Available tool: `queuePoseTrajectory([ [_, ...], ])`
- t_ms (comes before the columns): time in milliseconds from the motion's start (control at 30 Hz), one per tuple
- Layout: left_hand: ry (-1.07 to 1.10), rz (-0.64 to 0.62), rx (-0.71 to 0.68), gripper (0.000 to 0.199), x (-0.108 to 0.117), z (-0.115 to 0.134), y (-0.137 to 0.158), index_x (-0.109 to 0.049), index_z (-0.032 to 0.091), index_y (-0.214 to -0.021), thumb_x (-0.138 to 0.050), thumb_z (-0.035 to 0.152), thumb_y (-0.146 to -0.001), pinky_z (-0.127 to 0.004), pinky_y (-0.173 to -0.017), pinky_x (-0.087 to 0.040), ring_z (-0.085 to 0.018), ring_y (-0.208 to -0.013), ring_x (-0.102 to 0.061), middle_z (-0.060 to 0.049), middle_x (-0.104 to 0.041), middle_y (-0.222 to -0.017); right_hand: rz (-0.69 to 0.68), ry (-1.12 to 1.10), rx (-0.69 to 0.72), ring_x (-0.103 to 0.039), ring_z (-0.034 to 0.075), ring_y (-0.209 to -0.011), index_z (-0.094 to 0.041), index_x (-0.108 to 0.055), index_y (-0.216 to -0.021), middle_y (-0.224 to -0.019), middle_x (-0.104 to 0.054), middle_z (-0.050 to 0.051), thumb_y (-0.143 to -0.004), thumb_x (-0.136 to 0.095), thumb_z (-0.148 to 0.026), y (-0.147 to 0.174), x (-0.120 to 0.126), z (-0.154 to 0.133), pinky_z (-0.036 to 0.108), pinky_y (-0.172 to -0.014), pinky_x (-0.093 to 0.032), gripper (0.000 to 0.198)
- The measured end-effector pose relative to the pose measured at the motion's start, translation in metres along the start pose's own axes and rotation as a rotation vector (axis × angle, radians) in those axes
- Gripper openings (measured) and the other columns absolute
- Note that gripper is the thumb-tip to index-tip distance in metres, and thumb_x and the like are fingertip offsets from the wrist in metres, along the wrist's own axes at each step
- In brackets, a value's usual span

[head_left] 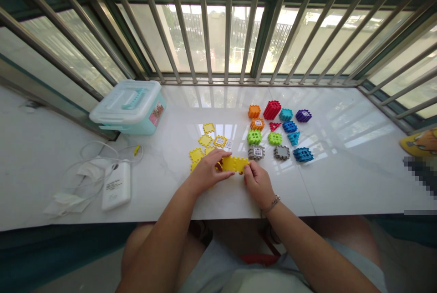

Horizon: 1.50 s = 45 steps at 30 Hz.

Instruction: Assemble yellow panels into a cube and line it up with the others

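Observation:
Two yellow interlocking tiles (235,164), lying edge to edge, are held between my hands just above the marble ledge. My left hand (210,169) grips their left end, thumb below and fingers above. At the right end, my right hand (256,179) pinches the edge; a bracelet circles that wrist. Several loose yellow tiles (205,140) lie beyond and beside my left hand, some partly hidden by it. One yellow tile (220,141) bears a white label, and a white labelled piece lies next to it.
Stacks of toothed tiles stand at right: orange (254,111), red (272,110), green (254,137), grey (256,152), blue (303,154) and purple (303,115). A lidded teal box (128,106), white power bank (116,185), cable and tissues (92,170) occupy the left. Metal bars (228,29) line the window.

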<state>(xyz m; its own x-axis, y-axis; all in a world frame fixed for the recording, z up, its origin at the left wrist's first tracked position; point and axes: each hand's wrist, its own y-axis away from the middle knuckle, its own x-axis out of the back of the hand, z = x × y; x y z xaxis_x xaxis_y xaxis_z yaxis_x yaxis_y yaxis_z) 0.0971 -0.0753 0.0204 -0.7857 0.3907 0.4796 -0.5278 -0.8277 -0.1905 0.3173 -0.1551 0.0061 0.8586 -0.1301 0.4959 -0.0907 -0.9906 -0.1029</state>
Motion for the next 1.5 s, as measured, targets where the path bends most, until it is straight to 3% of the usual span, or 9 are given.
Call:
queuePoseTrajectory([
  [133, -0.080, 0.034, -0.022, 0.051, 0.006, -0.002, -0.001, -0.073, 0.024, -0.132, -0.091, 0.039, -0.086, -0.037, -0.098, -0.062, -0.027, -0.122, -0.068, -0.010, -0.071, -0.132, 0.032, -0.049, -0.039, -0.061, 0.020, -0.065, -0.026, -0.061, -0.086, -0.067, -0.063, 0.000, -0.112, -0.042, -0.050, 0.000, 0.001, 0.001, 0.031, -0.062, -0.043, 0.040],
  [233, -0.102, 0.039, 0.004, 0.053, 0.004, -0.001, 0.000, -0.072, 0.024, -0.133, -0.090, 0.042, -0.087, -0.034, -0.087, -0.061, -0.022, -0.101, -0.070, -0.008, -0.073, -0.125, 0.023, -0.042, -0.034, -0.062, 0.020, -0.065, -0.026, -0.060, -0.084, -0.068, -0.065, 0.001, -0.112, -0.043, -0.050, 0.000, 0.001, 0.003, 0.030, -0.061, -0.043, 0.041],
  [367, -0.099, 0.048, 0.064, 0.056, -0.001, 0.001, 0.001, -0.072, 0.024, -0.133, -0.090, 0.045, -0.085, -0.029, -0.074, -0.057, -0.014, -0.074, -0.062, -0.003, -0.072, -0.104, 0.017, -0.038, -0.033, -0.062, 0.019, -0.065, -0.026, -0.060, -0.083, -0.069, -0.066, 0.001, -0.112, -0.043, -0.051, 0.000, 0.001, 0.004, 0.030, -0.060, -0.042, 0.042],
  [533, 0.061, 0.019, 0.154, 0.056, -0.005, -0.001, 0.002, -0.071, 0.024, -0.128, -0.091, 0.046, -0.081, -0.026, -0.065, -0.052, -0.013, -0.069, -0.062, 0.001, -0.070, -0.091, 0.019, -0.023, -0.044, -0.060, 0.018, -0.062, -0.026, -0.059, -0.080, -0.068, -0.066, 0.001, -0.112, -0.043, -0.054, -0.001, 0.000, 0.002, 0.030, -0.059, -0.040, 0.045],
  [667, 0.234, -0.097, 0.229, 0.036, -0.008, 0.000, 0.003, -0.068, 0.023, -0.113, -0.083, 0.045, -0.089, -0.024, -0.059, -0.050, -0.012, -0.062, -0.064, 0.004, -0.069, -0.079, -0.028, 0.011, -0.021, -0.059, 0.018, -0.061, -0.026, -0.061, -0.080, -0.066, -0.064, 0.000, -0.112, -0.045, -0.058, -0.001, -0.001, 0.002, 0.030, -0.060, -0.039, 0.047],
  [767, 0.326, -0.154, 0.275, 0.035, -0.012, 0.004, 0.002, -0.065, 0.023, -0.111, -0.078, 0.051, -0.095, -0.025, -0.059, -0.052, -0.014, -0.058, -0.066, 0.005, -0.070, -0.071, -0.023, -0.017, -0.027, -0.059, 0.018, -0.060, -0.026, -0.061, -0.081, -0.066, -0.064, 0.000, -0.112, -0.043, -0.060, -0.001, 0.000, 0.002, 0.030, -0.060, -0.040, 0.050],
  [900, 0.481, -0.128, 0.317, 0.043, -0.017, 0.006, 0.000, -0.060, 0.022, -0.112, -0.073, 0.060, -0.098, -0.026, -0.061, -0.057, -0.016, -0.059, -0.070, 0.001, -0.073, -0.071, 0.021, -0.073, -0.055, -0.059, 0.017, -0.060, -0.026, -0.059, -0.081, -0.067, -0.064, 0.000, -0.112, -0.042, -0.063, 0.000, 0.002, 0.002, 0.030, -0.059, -0.042, 0.052],
  [1100, 0.691, -0.099, 0.416, 0.062, -0.023, 0.003, -0.001, -0.054, 0.022, -0.113, -0.087, 0.065, -0.084, -0.029, -0.064, -0.064, -0.020, -0.068, -0.079, 0.002, -0.074, -0.074, 0.084, -0.152, -0.094, -0.057, 0.017, -0.059, -0.026, -0.056, -0.082, -0.067, -0.063, -0.001, -0.112, -0.042, -0.066, 0.000, 0.001, 0.007, 0.030, -0.060, -0.044, 0.052],
  [1500, 0.796, -0.072, 0.480, 0.067, -0.024, 0.005, -0.002, -0.053, 0.021, -0.115, -0.094, 0.061, -0.079, -0.028, -0.065, -0.067, -0.020, -0.069, -0.081, 0.001, -0.077, -0.080, 0.043, -0.132, -0.071, -0.055, 0.016, -0.059, -0.025, -0.057, -0.079, -0.066, -0.062, -0.001, -0.112, -0.044, -0.065, 0.000, 0.002, 0.004, 0.031, -0.061, -0.042, 0.053],
])
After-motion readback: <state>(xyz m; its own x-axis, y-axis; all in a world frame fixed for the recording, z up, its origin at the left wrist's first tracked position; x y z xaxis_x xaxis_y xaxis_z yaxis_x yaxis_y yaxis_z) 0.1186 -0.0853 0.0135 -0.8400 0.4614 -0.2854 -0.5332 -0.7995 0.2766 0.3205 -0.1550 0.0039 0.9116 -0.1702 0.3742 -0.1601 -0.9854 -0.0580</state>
